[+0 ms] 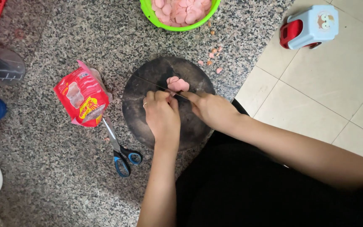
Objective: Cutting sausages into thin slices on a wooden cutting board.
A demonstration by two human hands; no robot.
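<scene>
Low in the frame, a black-clothed lap fills the corner. Just above, the left hand (161, 114) curls knuckles-down, fingertips pinching something I can't make out beneath them. The right hand (211, 108) closes on a knife (158, 85), handle hidden in the fist, thin blade running up-left across the round dark cutting board (136, 110) at centre. Pale pink, smooth sausage slices (177, 84) sit stacked on the board just beyond the fingers. Left, blue-handled scissors (120, 149) and a crinkled red packet (82, 98) lie on speckled granite floor (55, 168). Top edge: a green bowl (150, 14), cut off, heaped with pink rounds.
</scene>
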